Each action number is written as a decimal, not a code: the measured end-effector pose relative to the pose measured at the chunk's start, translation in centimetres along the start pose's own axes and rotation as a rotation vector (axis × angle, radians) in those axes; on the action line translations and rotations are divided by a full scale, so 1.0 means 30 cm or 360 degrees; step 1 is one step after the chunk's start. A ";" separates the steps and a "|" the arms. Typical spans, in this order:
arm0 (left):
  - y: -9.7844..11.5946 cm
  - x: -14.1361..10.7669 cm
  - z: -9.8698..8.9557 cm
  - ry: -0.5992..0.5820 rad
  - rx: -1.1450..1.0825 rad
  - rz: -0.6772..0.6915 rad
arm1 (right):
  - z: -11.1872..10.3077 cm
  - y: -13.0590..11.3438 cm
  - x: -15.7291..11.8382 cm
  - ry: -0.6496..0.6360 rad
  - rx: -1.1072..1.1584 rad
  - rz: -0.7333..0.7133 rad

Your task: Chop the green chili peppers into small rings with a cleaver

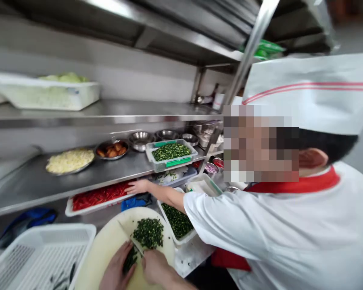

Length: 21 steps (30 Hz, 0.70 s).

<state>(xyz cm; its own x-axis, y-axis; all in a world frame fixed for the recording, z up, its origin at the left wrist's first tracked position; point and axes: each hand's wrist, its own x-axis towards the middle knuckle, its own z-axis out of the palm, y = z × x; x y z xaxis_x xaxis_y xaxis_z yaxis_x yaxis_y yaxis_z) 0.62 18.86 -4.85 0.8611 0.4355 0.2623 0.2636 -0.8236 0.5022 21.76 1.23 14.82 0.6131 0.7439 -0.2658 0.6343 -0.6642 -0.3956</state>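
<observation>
My right hand (155, 265) grips a knife (136, 244), its blade lying over a round cutting board (98, 247). My left hand (117, 266) is curled over a bunch of uncut dark green vegetable (130, 259), close against the blade. On the far side of the knife sits a pile of chopped greens (149, 233). The lower parts of both hands run out of the bottom of the picture.
A co-worker's arm (167, 197) reaches across from the right to a tray of red strips (101, 197). A white perforated basket (90, 233) stands left of the board. A tub of chopped greens (177, 219) stands right. Steel shelves (117, 119) hang ahead.
</observation>
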 end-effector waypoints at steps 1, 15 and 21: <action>0.023 0.000 -0.017 -0.0025 -0.0018 0.0030 | 0.014 0.005 -0.014 -0.0049 -0.0050 -0.0003; 0.100 -0.080 -0.171 -0.0220 -0.0314 0.0145 | 0.199 -0.023 -0.137 -0.0351 -0.0282 0.0050; 0.105 -0.030 -0.199 -0.0100 -0.0299 0.0162 | 0.155 -0.037 -0.158 -0.0358 -0.0364 0.0025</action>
<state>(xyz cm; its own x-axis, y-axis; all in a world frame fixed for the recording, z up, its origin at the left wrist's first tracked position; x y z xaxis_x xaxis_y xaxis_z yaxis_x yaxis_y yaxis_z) -1.93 18.05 1.41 0.9061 0.3252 0.2706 0.0932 -0.7773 0.6222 15.97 -1.22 12.44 0.5203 0.7141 -0.4684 0.7307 -0.6562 -0.1886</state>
